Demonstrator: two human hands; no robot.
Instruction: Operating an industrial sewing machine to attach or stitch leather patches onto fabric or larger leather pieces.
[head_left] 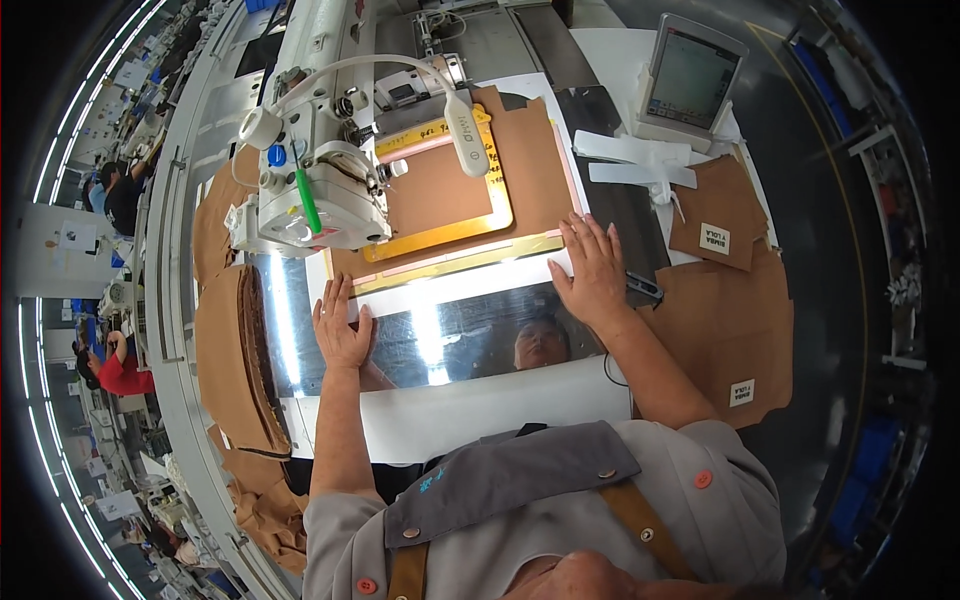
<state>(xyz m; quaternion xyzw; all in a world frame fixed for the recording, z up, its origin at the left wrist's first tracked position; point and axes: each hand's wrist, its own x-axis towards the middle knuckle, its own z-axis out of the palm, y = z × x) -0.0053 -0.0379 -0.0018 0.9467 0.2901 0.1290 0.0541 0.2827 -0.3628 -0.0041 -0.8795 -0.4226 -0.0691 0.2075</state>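
My left hand (344, 328) lies flat with fingers stretched at the left end of a white board (450, 280). Flat at the board's right end rests my right hand (592, 268), its fingers pointing away from me. Neither hand holds anything. A brown fabric panel (545, 170) is on the board, with a yellow strip (470, 257) along its near edge. On the panel sits a yellow clamp frame (503, 205), partly hidden by the white sewing machine head (325, 205). A white hand-held lamp-like device (466, 135) hangs over the frame.
A stack of brown panels (235, 360) stands left of the shiny metal plate (465, 345). On the right are brown pieces with white labels (735, 330), white plastic strips (635, 150) and a screen (697, 75). Other people (125, 370) work far left.
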